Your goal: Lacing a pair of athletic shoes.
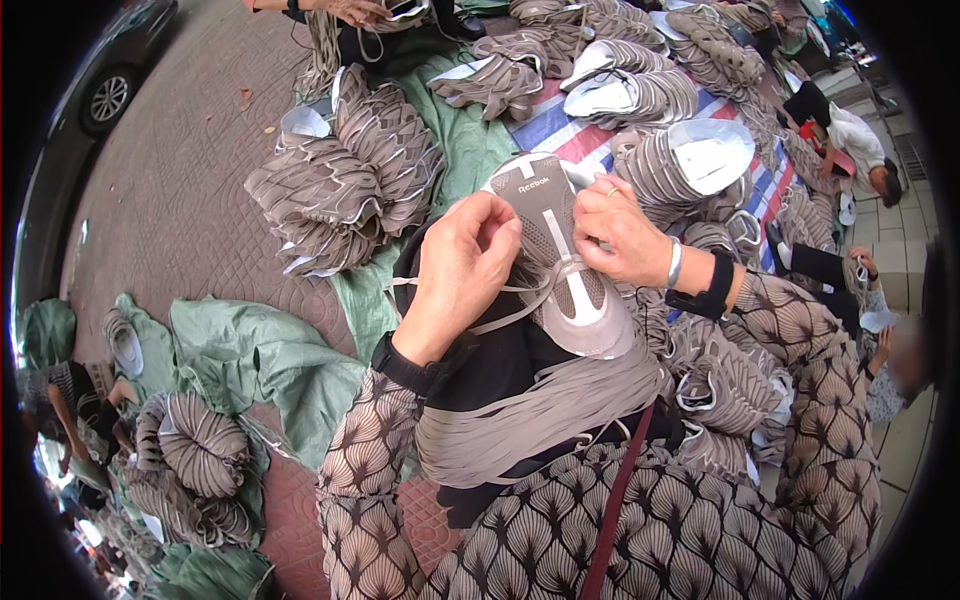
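I hold a grey shoe upper (560,265) in front of me, tongue pointing away. My left hand (462,270) pinches a flat grey lace on the upper's left side. My right hand (622,232) grips the upper's right edge, fingers pressed by the eyelets; it wears a ring, a bracelet and a black wrist band. A bundle of flat grey laces (540,410) lies draped across my lap, over a black cloth (500,365).
Piles of grey shoe uppers (345,175) lie on green tarps (260,350) and a striped sheet (560,125) on brick paving. More piles (195,450) sit lower left. Other people sit at the right (850,135) and top (350,10). A car (110,75) stands upper left.
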Demonstrator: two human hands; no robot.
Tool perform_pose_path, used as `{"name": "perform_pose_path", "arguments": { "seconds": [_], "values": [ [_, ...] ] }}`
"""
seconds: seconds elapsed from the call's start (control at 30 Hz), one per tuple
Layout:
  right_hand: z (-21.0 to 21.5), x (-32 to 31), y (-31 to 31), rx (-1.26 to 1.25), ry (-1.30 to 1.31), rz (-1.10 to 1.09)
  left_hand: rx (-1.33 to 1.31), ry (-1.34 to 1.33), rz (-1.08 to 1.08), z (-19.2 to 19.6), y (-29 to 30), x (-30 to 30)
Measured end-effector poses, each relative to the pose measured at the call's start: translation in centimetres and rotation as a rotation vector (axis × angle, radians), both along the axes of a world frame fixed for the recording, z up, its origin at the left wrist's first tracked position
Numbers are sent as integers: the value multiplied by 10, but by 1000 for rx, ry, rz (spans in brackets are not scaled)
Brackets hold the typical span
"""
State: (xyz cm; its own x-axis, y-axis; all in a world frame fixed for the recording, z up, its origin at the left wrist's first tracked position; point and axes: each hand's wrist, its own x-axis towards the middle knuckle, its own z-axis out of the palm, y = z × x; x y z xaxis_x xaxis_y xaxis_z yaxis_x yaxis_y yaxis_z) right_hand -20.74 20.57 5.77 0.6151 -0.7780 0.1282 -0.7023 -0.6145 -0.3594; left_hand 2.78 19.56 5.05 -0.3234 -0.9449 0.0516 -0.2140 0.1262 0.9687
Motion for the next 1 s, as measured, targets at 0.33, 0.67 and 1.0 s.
{"name": "perform_pose_path", "arguments": {
  "seconds": [0.33, 0.67, 1.0],
  "values": [
    [-6, 2, -9, 35, 150, 6, -290, -333, -253, 10, -6, -25],
    [35, 21, -69, 535, -692, -254, 223, 92, -140, 1, -23, -14],
    [9, 59, -39, 989, -963, -452, -168, -83, 32, 6, -34, -13]
  ]
}}
